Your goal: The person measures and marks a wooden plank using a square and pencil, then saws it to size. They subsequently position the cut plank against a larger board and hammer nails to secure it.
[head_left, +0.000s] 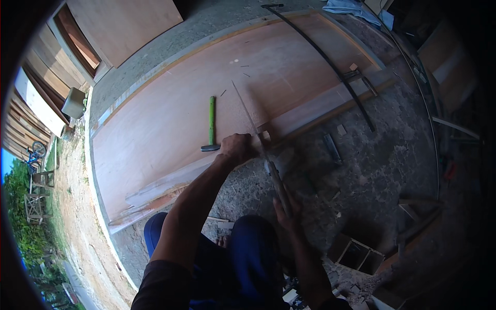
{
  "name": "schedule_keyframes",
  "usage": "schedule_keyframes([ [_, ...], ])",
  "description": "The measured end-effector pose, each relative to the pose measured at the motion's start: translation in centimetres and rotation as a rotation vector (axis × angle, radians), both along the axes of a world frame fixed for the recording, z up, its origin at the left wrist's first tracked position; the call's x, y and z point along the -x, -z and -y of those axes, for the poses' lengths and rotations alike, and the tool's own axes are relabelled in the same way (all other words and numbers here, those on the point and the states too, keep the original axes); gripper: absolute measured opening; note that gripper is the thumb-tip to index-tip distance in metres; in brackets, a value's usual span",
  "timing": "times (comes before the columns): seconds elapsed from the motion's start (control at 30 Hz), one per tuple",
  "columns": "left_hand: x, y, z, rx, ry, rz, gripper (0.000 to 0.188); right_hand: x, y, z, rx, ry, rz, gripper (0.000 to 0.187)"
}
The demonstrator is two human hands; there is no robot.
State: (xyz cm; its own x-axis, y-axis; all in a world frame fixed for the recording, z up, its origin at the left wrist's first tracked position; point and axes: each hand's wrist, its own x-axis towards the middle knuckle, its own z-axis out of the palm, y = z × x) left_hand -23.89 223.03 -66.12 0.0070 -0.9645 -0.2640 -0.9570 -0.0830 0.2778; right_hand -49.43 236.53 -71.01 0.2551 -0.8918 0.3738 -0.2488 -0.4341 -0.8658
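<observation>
My right hand (pixel 289 214) is closed around the handle of a handsaw (pixel 279 188). The saw's narrow blade points away over a large flat wooden panel (pixel 170 113) on the floor. It crosses a strip of wood (pixel 302 116) along the panel's near side. Just left of the blade, my left hand (pixel 237 148) is closed on that strip, its fingertips partly hidden. Pale sawdust (pixel 250 106) lies around the blade. A hammer (pixel 212 121) with a green handle and dark head rests on the panel beside my left hand.
A long black bar (pixel 323 54) lies across the panel's right part. Nails (pixel 223 93) are scattered on the panel. A small open wooden frame (pixel 359 256) and offcuts lie on the rough floor at lower right. Boards (pixel 124 26) stand at the far left.
</observation>
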Motion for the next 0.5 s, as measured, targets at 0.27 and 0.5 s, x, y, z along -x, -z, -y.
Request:
schedule_keyframes([
  [0.27,0.9,-0.4,1.6,-0.015,-0.049,0.025,0.045,-1.2,2.9,1.2,-0.207,-0.001,0.048,0.052],
  [0.5,-1.5,-0.4,3.0,-0.105,-0.049,-0.042,0.058,2.2,-2.1,-2.1,-0.139,-0.016,-0.190,0.054],
])
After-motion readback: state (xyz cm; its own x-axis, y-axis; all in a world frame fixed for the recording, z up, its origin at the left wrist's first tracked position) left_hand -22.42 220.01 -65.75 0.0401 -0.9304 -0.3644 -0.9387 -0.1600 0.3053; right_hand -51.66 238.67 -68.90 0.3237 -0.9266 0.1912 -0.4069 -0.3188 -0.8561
